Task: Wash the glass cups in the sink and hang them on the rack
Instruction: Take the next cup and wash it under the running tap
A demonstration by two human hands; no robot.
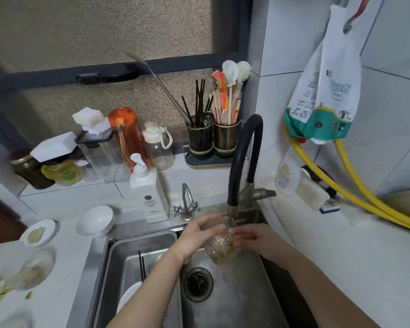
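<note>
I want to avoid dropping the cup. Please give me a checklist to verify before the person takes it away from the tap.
1. Cup held by both hands: ok; left hand and right hand touch it.
2. Cup under tap: ok.
3. Cup rinsed clean: not ok; yellowish residue shows at its bottom.
4. Sink below the cup free of dishes: ok; only the drain.
5. Rack in view: not ok; none visible.
6. Firm grip: cannot tell; blurred.

Glass cup (220,247) held over sink (237,301) under black faucet (243,159), water running. Left hand (199,235) cupped round its left side, right hand (253,237) gripping the right. Soap bottle (149,192) at sink's back edge; white bowl (95,220) on worktop (64,247) left of sink.
</note>
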